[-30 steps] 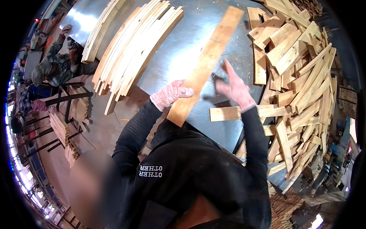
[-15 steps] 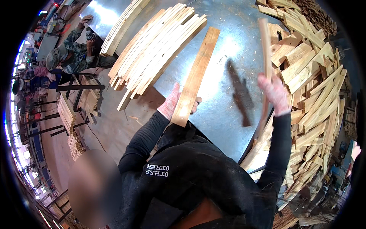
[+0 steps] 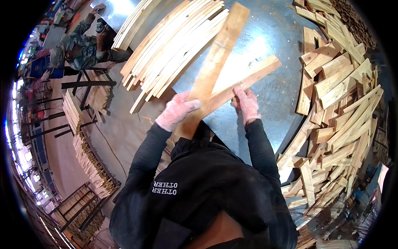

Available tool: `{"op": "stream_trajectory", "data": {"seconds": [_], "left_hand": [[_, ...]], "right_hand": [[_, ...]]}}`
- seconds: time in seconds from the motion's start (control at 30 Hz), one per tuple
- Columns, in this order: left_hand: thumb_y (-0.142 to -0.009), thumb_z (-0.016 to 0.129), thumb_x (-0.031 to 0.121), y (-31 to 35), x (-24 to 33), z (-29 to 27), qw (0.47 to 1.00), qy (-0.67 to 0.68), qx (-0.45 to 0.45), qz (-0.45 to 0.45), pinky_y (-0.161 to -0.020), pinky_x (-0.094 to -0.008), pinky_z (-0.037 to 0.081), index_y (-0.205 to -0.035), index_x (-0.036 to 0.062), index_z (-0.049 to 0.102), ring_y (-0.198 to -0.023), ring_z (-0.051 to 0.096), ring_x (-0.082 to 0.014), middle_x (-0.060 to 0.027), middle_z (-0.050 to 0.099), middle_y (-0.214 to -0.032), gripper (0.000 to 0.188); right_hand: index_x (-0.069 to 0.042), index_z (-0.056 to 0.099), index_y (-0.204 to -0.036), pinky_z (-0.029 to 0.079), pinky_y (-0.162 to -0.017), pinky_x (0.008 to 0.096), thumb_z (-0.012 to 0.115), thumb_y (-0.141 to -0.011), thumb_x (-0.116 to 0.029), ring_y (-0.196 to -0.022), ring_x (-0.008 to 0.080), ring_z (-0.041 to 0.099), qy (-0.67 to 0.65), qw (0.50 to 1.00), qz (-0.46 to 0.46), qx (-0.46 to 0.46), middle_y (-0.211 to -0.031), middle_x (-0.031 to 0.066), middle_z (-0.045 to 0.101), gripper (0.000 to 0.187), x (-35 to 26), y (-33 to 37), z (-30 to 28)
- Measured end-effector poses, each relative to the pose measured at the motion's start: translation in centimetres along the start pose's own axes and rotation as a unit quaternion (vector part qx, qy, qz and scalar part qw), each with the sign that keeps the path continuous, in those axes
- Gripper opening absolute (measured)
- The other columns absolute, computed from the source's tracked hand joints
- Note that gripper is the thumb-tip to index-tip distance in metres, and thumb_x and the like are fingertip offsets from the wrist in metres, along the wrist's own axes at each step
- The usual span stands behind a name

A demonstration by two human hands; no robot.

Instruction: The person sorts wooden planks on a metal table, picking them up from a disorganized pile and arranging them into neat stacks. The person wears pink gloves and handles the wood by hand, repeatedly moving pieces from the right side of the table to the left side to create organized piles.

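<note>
Both my hands wear pale pinkish work gloves. My left hand (image 3: 179, 111) is closed round the lower part of a long wooden board (image 3: 222, 47), which slants up and away over the metal table (image 3: 273, 120). A second board (image 3: 259, 74) points to the far right, with my right hand (image 3: 247, 104) gripping it near its middle. Its near end meets the first board beside my left hand, so the two form a V. Whether my left fingers also touch the second board, I cannot tell. To the left lies a neat row of boards (image 3: 174, 50).
A heap of loose boards (image 3: 331, 99) runs along the table's right side. Another stack of boards (image 3: 134, 25) lies at the far left. Beyond it a person in camouflage (image 3: 78, 52) sits near a dark metal rack (image 3: 89, 84). More stacked slats (image 3: 89, 162) stand lower left.
My right hand has come left from beside the heap, bringing its board across to the left-hand one. My left hand has turned, its back now showing, and its board has shifted slightly farther away.
</note>
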State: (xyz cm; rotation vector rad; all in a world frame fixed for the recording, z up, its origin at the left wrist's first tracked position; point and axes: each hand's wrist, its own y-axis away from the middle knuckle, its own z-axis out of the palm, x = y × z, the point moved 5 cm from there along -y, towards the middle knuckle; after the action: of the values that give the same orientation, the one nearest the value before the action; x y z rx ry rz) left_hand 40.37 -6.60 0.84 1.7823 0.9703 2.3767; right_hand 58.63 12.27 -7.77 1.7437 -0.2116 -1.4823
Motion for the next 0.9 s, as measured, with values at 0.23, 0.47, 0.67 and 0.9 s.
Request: {"op": "stream_trajectory", "data": {"seconds": [0.23,0.47,0.67,0.9], "left_hand": [[-0.09,0.069,0.017,6.4,5.9,-7.5,0.984,-0.008,0.175,0.025,-0.087,-0.0298,0.052,-0.128,-0.0037,0.058,-0.095,0.064,-0.0132,-0.0068,0.068,-0.11,0.045],[-0.09,0.068,0.02,7.2,6.1,-8.5,0.974,0.047,0.212,0.069,-0.085,-0.0293,0.054,-0.127,-0.0053,0.058,-0.093,0.066,-0.0146,-0.0095,0.069,-0.105,0.046],[-0.091,0.071,0.034,4.7,3.9,-4.4,0.979,-0.126,0.162,0.006,-0.091,-0.034,0.053,-0.133,0.0056,0.059,-0.101,0.067,-0.0171,-0.0104,0.071,-0.113,0.052],[-0.063,0.084,0.042,2.3,20.4,-3.0,0.57,-0.73,0.152,0.345,-0.096,-0.0411,0.049,-0.13,0.0062,0.056,-0.112,0.063,-0.032,-0.0153,0.065,-0.119,0.081]], "right_hand": [[-0.002,0.056,-0.09,0.049,-0.047,0.0307,0.073,-0.088,-0.028,-0.053,0.0159,0.058,0.177,0.982,-0.047,0.044,-0.068,0.0073,0.061,0.031,-4.3,-7.7,3.4],[0.004,0.048,-0.139,0.04,-0.108,0.0406,0.053,-0.092,-0.056,-0.129,0.0404,0.052,0.358,0.915,-0.176,-0.062,-0.135,0.0287,0.057,0.077,-9.8,-5.4,16.5],[0.0,0.045,-0.145,0.045,-0.103,0.037,0.065,-0.094,-0.043,-0.124,0.0259,0.055,0.112,0.938,-0.15,-0.291,-0.135,0.018,0.059,0.07,-5.4,3.2,18.9],[-0.008,0.062,-0.126,0.053,-0.089,0.0429,0.062,-0.092,-0.033,-0.102,0.0323,0.067,0.622,0.69,-0.333,-0.158,-0.111,0.0163,0.07,0.043,-15.3,4.2,13.9]]}}
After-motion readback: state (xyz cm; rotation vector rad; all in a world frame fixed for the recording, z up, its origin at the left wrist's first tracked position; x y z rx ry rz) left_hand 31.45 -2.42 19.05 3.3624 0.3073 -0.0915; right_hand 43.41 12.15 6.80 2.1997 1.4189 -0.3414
